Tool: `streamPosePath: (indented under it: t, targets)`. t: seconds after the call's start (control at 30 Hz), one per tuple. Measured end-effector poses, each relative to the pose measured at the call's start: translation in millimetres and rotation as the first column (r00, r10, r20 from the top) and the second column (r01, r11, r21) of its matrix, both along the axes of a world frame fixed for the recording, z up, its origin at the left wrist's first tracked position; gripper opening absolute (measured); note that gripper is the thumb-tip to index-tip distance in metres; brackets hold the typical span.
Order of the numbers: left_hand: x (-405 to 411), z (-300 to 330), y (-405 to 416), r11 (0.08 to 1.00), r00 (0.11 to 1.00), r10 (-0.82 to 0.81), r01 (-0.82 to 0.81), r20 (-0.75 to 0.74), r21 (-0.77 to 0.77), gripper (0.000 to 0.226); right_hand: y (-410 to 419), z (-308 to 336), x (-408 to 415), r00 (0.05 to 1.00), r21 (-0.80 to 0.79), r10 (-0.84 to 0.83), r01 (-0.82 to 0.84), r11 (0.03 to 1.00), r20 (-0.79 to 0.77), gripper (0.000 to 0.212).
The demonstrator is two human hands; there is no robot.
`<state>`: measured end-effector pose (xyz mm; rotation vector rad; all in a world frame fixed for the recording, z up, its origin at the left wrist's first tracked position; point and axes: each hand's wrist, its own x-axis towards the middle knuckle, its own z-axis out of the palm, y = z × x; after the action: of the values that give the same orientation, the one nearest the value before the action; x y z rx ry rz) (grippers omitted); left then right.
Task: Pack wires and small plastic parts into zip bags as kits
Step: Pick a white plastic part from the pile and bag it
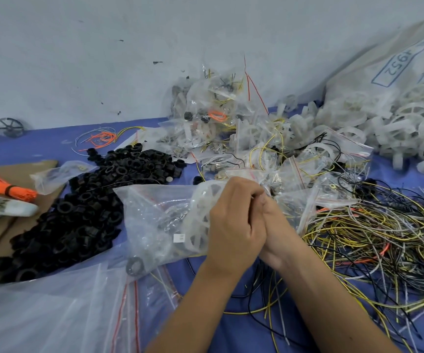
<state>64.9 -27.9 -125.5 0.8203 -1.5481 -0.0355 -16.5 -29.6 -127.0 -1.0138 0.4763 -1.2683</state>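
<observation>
Seemingly sealing a kit: both hands, left (231,220) and right (273,220), pinch the bag (162,215) holding a white wheel (200,212), mid-table. Next, probably toss it onto the pile (218,128).

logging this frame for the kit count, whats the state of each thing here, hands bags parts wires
left hand: curled, gripping the bagged white wheel
right hand: fingers curled against the left, grip hidden
white wheel: inside a clear zip bag
black rings: loose heap
wires: loose tangle
packed zip bags: piled by the wall
white sack: open, wheels spilling out
</observation>
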Motion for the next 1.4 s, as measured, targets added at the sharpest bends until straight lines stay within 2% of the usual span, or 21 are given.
streamPosePath:
  t: [0.03,0.1,0.17,0.2,0.27,0.33,0.37,0.43,0.5,0.57,0.63,0.77,0.87,0.9,0.97,1.0,1.03,1.13,1.27,1.33,1.4]
  targets:
    - [-2,-1,1,1.0,1.0,-0.019,0.019,0.002,-0.006,0.023,0,-3,-1,1.0,0.016,0.005,-0.005,1.0,0.019,0.006]
    - [-3,-3,1,1.0,1.0,-0.031,0.031,-0.005,0.0,0.023,-2,-9,-1,0.993,0.071,-0.057,0.064,0.995,-0.101,0.021]
    - [-1,-5,-1,1.0,1.0,-0.006,0.007,-0.016,0.02,0.023,-4,-12,3,0.963,-0.037,-0.165,0.16,0.986,-0.214,0.027]
    - [1,-6,-2,0.999,1.0,0.011,-0.011,-0.02,0.033,0.023,-5,-12,5,0.927,-0.138,-0.24,0.208,0.968,-0.289,0.025]
    - [4,-7,-4,0.997,0.999,0.042,-0.04,-0.025,0.062,0.021,-7,-12,7,0.796,-0.289,-0.38,0.268,0.919,-0.471,0.024]
    - [6,-7,-5,0.994,0.997,0.067,-0.065,-0.028,0.089,0.017,-10,-11,5,0.694,-0.352,-0.454,0.298,0.888,-0.559,0.035]
    - [7,-6,-5,0.993,0.996,0.078,-0.075,-0.031,0.096,0.016,-11,-11,5,0.687,-0.352,-0.466,0.313,0.882,-0.557,0.041]
    - [9,-5,-6,0.99,0.994,0.097,-0.091,-0.05,0.109,0.016,-10,-9,6,0.746,-0.291,-0.429,0.319,0.902,-0.51,0.042]
    - [12,-3,-9,0.986,0.99,0.117,-0.107,-0.077,0.125,0.015,-7,-5,10,0.838,-0.181,-0.332,0.28,0.943,-0.434,0.03]
    - [17,-1,-10,0.985,0.986,0.122,-0.106,-0.11,0.139,0.01,-7,-2,10,0.886,-0.082,-0.23,0.216,0.973,-0.401,0.024]
    - [24,2,-12,0.985,0.984,0.118,-0.099,-0.131,0.139,0.005,-7,-3,10,0.877,-0.088,-0.219,0.201,0.976,-0.427,0.035]
    - [38,15,-16,0.984,0.975,0.15,-0.132,-0.161,0.119,0.004,-10,-1,9,0.807,-0.129,-0.338,0.316,0.94,-0.484,0.055]
    - [51,26,-22,0.968,0.959,0.191,-0.149,-0.208,0.204,0.011,-14,-2,7,0.82,-0.102,-0.22,0.196,0.975,-0.529,0.062]
    - [55,28,-25,0.956,0.956,0.206,-0.151,-0.209,0.251,0.015,-15,-5,7,0.775,-0.161,-0.22,0.153,0.975,-0.592,0.052]
    - [65,30,-34,0.918,0.956,0.245,-0.175,-0.161,0.355,0.022,-13,-13,10,0.597,-0.312,-0.3,0.086,0.946,-0.744,0.025]
    - [69,30,-38,0.892,0.958,0.258,-0.188,-0.124,0.411,0.026,-14,-16,11,0.519,-0.364,-0.348,0.074,0.928,-0.781,0.023]
    - [74,32,-43,0.86,0.96,0.267,-0.197,-0.086,0.47,0.029,-16,-19,12,0.48,-0.39,-0.378,0.08,0.917,-0.791,0.024]
    - [85,38,-57,0.745,0.97,0.231,-0.225,0.074,0.628,0.036,-18,-19,11,0.557,-0.348,-0.382,0.172,0.922,-0.737,0.026]
    - [97,51,-73,0.601,0.961,-0.02,-0.208,0.275,0.771,0.044,-16,-13,11,0.736,-0.241,-0.351,0.257,0.936,-0.579,0.038]
    - [101,58,-77,0.522,0.944,-0.187,-0.139,0.271,0.842,0.054,-17,-11,11,0.82,-0.176,-0.306,0.252,0.952,-0.483,0.035]
    - [103,67,-76,0.429,0.94,-0.309,0.0,0.146,0.903,0.063,-17,-10,10,0.861,-0.164,-0.311,0.266,0.95,-0.403,0.031]
